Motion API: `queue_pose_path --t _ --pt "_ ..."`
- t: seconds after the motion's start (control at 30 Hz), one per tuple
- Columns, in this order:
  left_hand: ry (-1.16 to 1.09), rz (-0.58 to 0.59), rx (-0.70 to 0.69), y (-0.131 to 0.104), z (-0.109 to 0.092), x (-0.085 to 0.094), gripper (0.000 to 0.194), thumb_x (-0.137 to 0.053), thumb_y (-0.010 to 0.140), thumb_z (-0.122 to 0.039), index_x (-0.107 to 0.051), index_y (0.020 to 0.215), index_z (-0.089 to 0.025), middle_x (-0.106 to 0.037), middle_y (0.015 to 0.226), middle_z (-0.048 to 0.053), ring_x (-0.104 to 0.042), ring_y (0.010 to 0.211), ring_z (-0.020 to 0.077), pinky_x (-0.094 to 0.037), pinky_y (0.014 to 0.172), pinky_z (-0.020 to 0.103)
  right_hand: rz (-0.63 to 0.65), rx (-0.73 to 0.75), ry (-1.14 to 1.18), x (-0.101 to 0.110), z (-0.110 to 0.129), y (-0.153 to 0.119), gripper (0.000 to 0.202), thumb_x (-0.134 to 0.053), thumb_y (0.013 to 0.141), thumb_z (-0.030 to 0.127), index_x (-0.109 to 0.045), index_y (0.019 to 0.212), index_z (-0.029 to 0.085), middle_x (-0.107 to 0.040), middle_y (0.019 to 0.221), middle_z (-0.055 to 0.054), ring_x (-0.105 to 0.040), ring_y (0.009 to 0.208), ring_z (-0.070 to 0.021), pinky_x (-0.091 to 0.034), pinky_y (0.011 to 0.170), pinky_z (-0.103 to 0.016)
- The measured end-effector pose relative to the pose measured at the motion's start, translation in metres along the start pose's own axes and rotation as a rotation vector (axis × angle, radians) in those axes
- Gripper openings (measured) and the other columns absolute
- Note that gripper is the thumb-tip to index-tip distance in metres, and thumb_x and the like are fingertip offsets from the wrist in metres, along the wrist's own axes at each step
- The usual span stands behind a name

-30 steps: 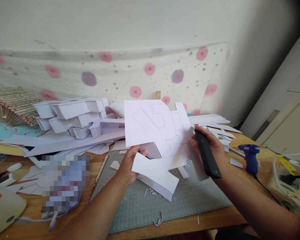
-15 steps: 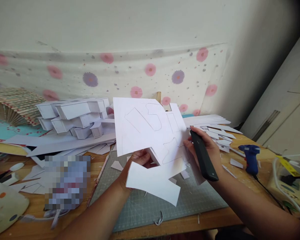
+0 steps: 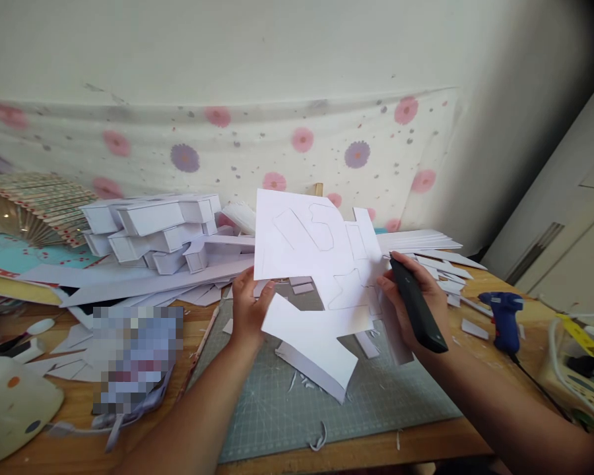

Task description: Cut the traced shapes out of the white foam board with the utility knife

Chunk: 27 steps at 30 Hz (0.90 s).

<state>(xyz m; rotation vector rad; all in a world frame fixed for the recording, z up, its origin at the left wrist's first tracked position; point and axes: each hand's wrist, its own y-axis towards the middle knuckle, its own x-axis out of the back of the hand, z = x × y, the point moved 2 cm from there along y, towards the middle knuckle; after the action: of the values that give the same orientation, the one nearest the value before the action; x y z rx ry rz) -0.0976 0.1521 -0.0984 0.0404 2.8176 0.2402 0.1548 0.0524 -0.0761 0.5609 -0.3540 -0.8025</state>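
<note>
A white foam board [image 3: 297, 231] with pencilled outlines is held up, tilted, over the green cutting mat [image 3: 400, 402]. It has a cut-out notch, and an angular white section [image 3: 311, 330] juts out below. My left hand [image 3: 250, 307] is closed at the board's lower left edge, its fingers partly hidden. My right hand [image 3: 420, 290] wraps round a black utility knife [image 3: 416, 307], tip upward, and also touches the board's right edge. The blade is too small to make out clearly.
Stacked white box shapes [image 3: 153, 224] stand at the left, beside a folding fan [image 3: 39, 204]. A blue glue gun [image 3: 505, 320] and its cord lie at the right. White offcuts [image 3: 445, 270] are scattered about. A blurred-out pouch [image 3: 138, 359] lies left of the mat.
My left hand has come out of the notch to the board's left edge. The board has shifted slightly right in view, and more of the mat shows through the notch.
</note>
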Motion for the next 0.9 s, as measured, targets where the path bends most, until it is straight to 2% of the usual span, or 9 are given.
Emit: queue_pose_path --t 0.03,0.1,0.2,0.27,0.33,0.47,0.73,0.9 --pt "0.012 0.005 -0.022 -0.001 -0.001 0.0 0.029 -0.078 0.067 -0.03 -0.07 0.094 -0.024 -0.066 0.106 0.003 -0.06 0.101 0.021 -0.048 0.077 0.025 -0.004 0.0 0.007 0.0 0.001 0.0 0.046 -0.073 0.074 0.04 -0.064 0.117 0.027 -0.066 0.089 -0.003 -0.062 0.079 -0.0216 -0.052 0.078 -0.043" --pt "0.02 0.067 -0.018 -0.006 -0.002 -0.004 0.025 -0.079 0.066 -0.033 -0.072 0.087 -0.021 -0.068 0.099 0.004 -0.062 0.094 0.0211 -0.048 0.074 0.026 -0.01 0.005 0.016 0.0 0.003 -0.002 0.046 -0.074 0.074 0.039 -0.064 0.117 0.027 -0.066 0.089 -0.003 -0.062 0.079 -0.0212 -0.052 0.08 -0.043" --pt "0.003 0.26 0.087 -0.019 -0.001 -0.016 0.031 -0.08 0.065 -0.044 -0.071 0.076 -0.017 -0.067 0.073 0.006 -0.062 0.068 0.0199 -0.048 0.058 0.028 -0.013 0.005 0.048 -0.001 0.007 -0.004 0.047 -0.074 0.073 0.038 -0.064 0.117 0.025 -0.065 0.087 -0.003 -0.061 0.079 -0.0207 -0.051 0.081 -0.043" --pt "-0.024 0.37 0.151 -0.027 -0.002 -0.022 0.037 -0.08 0.062 -0.05 -0.07 0.073 -0.016 -0.065 0.065 0.005 -0.059 0.057 0.0181 -0.045 0.049 0.027 -0.004 -0.001 0.064 -0.003 0.009 -0.006 0.047 -0.073 0.073 0.039 -0.064 0.117 0.024 -0.065 0.087 -0.003 -0.062 0.077 -0.0209 -0.052 0.079 -0.043" --pt "-0.048 0.431 0.18 -0.03 -0.003 -0.026 0.04 -0.081 0.059 -0.053 -0.068 0.068 -0.016 -0.063 0.062 0.004 -0.057 0.052 0.0157 -0.042 0.045 0.025 0.01 0.007 0.061 -0.006 0.01 -0.008 0.046 -0.072 0.073 0.039 -0.064 0.116 0.025 -0.065 0.086 -0.003 -0.062 0.076 -0.0215 -0.054 0.076 -0.042" --pt "-0.083 0.458 0.192 -0.03 -0.006 -0.026 0.039 -0.083 0.058 -0.051 -0.063 0.062 -0.017 -0.06 0.057 0.001 -0.053 0.048 0.0122 -0.041 0.045 0.022 0.05 0.037 0.047 -0.012 0.009 -0.012 0.043 -0.071 0.075 0.036 -0.064 0.116 0.026 -0.066 0.088 -0.003 -0.063 0.077 -0.0217 -0.054 0.074 -0.041" --pt "-0.113 0.429 0.183 -0.026 -0.004 -0.025 0.036 -0.085 0.057 -0.044 -0.063 0.065 -0.017 -0.062 0.058 0.0 -0.054 0.052 0.0128 -0.042 0.049 0.023 0.073 0.087 0.01 -0.014 0.008 -0.015 0.043 -0.071 0.077 0.034 -0.063 0.118 0.025 -0.065 0.09 -0.003 -0.061 0.079 -0.0201 -0.053 0.074 -0.037" --pt "-0.117 0.464 0.179 -0.027 -0.003 -0.023 0.03 -0.082 0.064 -0.042 -0.066 0.068 -0.017 -0.064 0.061 0.001 -0.056 0.053 0.0131 -0.042 0.05 0.022 0.067 0.097 -0.023 -0.012 0.011 -0.016 0.044 -0.07 0.076 0.034 -0.062 0.118 0.025 -0.066 0.09 -0.003 -0.062 0.08 -0.0203 -0.053 0.074 -0.037"
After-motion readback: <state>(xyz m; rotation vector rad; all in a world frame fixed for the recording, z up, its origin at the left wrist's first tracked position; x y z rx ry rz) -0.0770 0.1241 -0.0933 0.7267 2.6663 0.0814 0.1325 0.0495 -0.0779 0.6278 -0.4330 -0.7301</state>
